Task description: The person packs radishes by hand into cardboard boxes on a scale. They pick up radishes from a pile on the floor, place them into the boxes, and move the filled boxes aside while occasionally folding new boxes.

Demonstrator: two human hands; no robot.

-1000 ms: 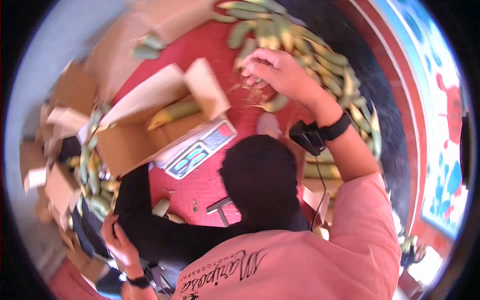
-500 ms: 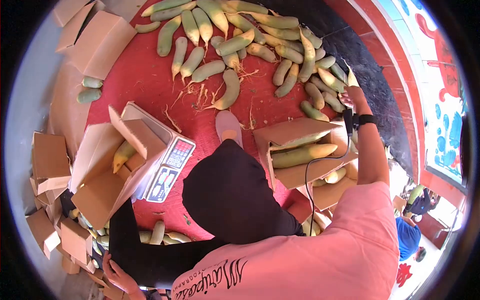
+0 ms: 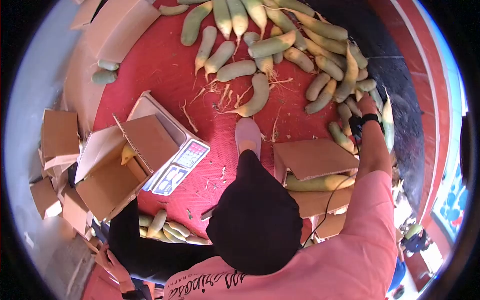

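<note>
My right hand reaches down among the green radishes at the right side of the pile. Its back faces up and its fingers are mostly hidden, with a yellowish radish tip right beside it. To the right of the wrist lies a long pale radish with a thin root tip. A black strap and a small dark device circle the wrist. At the lower left, my left hand hangs beside my bent knee with fingers stretched out, near a cardboard edge; no radish shows in it.
An open cardboard box holding a radish sits tilted on a digital scale. Another open box with radishes stands by my right arm. More radishes lie on the red mat. Several empty boxes stand left.
My right hand has moved lower among the radishes. The pale radish tip that rose above it now lies to its right. The whole view has shifted with my head.
</note>
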